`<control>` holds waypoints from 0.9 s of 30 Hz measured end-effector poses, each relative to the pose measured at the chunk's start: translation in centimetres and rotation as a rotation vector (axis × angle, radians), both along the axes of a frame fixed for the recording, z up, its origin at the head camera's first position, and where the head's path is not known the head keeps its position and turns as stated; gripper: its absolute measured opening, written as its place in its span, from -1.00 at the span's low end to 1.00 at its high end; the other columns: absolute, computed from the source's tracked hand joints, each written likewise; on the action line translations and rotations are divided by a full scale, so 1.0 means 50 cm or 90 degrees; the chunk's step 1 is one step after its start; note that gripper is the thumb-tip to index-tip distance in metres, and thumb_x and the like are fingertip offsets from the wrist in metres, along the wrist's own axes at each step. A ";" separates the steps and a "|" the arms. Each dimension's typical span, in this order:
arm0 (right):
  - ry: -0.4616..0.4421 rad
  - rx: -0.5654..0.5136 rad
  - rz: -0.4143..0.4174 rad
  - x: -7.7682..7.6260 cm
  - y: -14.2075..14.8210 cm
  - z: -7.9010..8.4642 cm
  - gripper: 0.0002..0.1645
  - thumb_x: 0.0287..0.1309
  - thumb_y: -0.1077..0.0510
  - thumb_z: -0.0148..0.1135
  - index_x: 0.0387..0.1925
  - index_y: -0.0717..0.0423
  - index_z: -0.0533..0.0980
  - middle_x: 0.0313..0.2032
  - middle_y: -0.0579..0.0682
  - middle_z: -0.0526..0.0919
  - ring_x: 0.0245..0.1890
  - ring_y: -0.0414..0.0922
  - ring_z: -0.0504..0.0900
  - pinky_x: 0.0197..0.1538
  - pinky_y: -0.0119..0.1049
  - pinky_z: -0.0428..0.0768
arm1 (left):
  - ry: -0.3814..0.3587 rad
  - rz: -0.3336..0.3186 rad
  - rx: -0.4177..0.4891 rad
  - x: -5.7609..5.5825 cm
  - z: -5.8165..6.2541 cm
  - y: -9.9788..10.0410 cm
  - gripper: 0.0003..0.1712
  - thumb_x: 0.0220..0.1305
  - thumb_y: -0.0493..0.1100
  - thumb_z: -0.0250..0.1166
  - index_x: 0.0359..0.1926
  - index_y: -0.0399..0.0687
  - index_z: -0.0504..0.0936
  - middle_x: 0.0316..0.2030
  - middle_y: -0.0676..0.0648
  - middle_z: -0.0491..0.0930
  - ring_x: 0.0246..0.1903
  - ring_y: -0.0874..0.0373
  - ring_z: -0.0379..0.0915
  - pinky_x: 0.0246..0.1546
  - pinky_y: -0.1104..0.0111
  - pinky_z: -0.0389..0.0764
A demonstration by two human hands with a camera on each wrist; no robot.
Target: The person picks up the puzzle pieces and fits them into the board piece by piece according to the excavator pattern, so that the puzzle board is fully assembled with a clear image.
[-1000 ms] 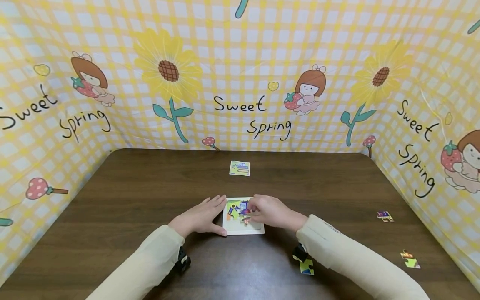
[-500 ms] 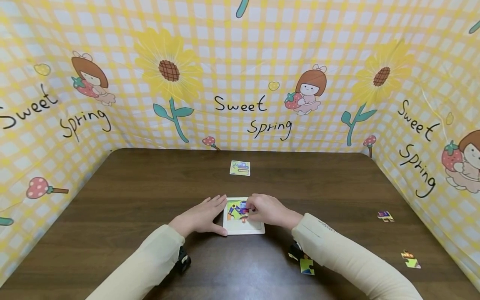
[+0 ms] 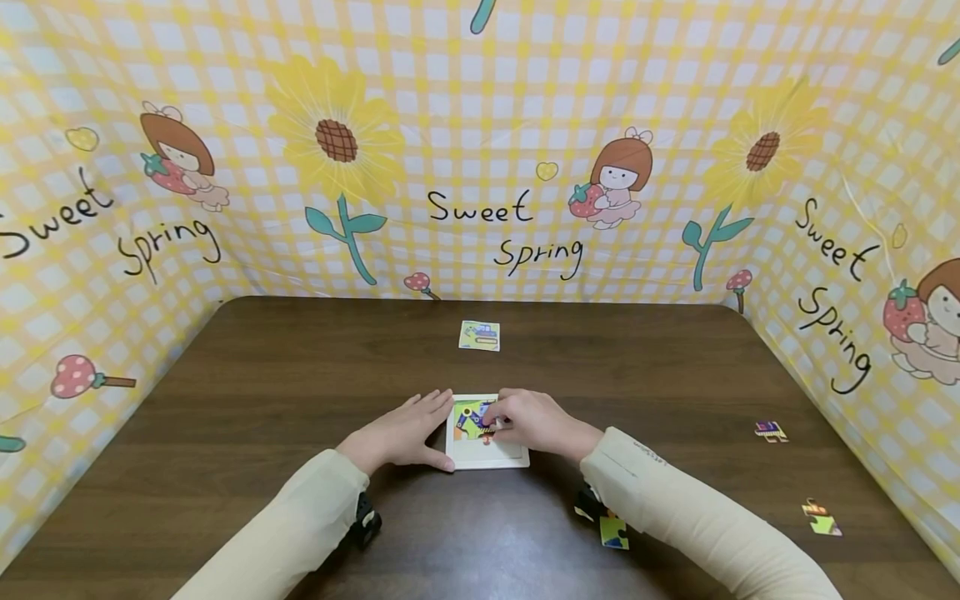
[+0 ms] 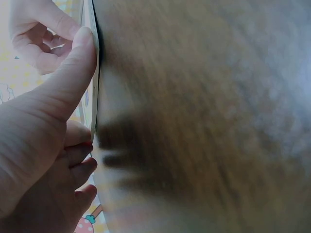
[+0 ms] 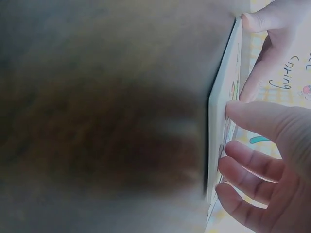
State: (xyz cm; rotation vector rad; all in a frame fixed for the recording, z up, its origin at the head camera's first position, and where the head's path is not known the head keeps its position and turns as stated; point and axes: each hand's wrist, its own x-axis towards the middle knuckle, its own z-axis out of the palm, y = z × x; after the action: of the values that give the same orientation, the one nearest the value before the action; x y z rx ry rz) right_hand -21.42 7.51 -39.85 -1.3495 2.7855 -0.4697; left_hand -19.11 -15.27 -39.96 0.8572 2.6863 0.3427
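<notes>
A white-framed puzzle tray (image 3: 489,464) lies on the table, its upper part filled with colourful pieces. My left hand (image 3: 397,433) rests at its left side, thumb on the near left corner and fingertips by the far left corner. Over the tray's right half, my right hand (image 3: 536,423) presses a puzzle piece (image 3: 487,442) with spread fingertips; most of that piece is hidden. In the right wrist view, the thumb (image 5: 265,116) and fingers touch the tray's face, apart from each other. The left wrist view shows the left thumb (image 4: 75,73) along the tray edge.
A small picture card (image 3: 479,336) lies farther back. Loose puzzle pieces lie to the right: a purple one (image 3: 770,431) and a green and orange one (image 3: 821,517). Another green piece (image 3: 614,533) sits partly under the right forearm. A checked cloth (image 3: 480,125) surrounds the brown table (image 3: 300,358).
The right hand has shifted slightly left, and the puzzle piece has moved up against the filled part. Its index finger now reaches farther out over the pieces. The left hand stays put.
</notes>
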 end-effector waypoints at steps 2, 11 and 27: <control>0.001 0.005 0.000 0.000 0.000 0.001 -0.81 -0.01 0.13 0.38 -0.28 0.01 0.67 -0.42 -0.14 0.52 -0.51 -0.29 0.37 -0.49 -0.47 0.37 | 0.000 0.001 0.003 0.000 0.001 0.000 0.10 0.04 0.27 0.28 0.35 -0.38 0.07 0.36 -0.27 -0.04 0.35 -0.12 -0.20 0.29 0.08 -0.11; -0.050 -0.014 -0.033 -0.004 0.035 0.025 -0.75 0.01 0.12 0.37 -0.19 0.02 0.65 -0.34 -0.08 0.56 -0.43 -0.19 0.47 -0.41 -0.39 0.44 | 0.001 0.012 -0.019 0.004 0.004 0.002 0.10 0.04 0.28 0.27 0.36 -0.34 0.05 0.37 -0.23 -0.05 0.35 -0.08 -0.21 0.29 0.11 -0.13; -0.036 -0.135 -0.195 -0.003 0.306 0.062 -0.70 0.05 0.20 0.32 -0.13 0.17 0.59 -0.34 -0.04 0.54 -0.32 -0.10 0.49 -0.27 -0.18 0.48 | -0.004 0.020 -0.014 0.006 0.008 0.005 0.10 0.04 0.27 0.28 0.37 -0.33 0.04 0.38 -0.22 -0.05 0.35 -0.08 -0.22 0.30 0.11 -0.14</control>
State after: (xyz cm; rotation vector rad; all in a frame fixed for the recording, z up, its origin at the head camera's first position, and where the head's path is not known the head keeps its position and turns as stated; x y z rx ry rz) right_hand -21.57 22.82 -36.74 -0.9162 2.9728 -0.8183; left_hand -18.82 -15.02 -39.57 0.8071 2.6950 0.3216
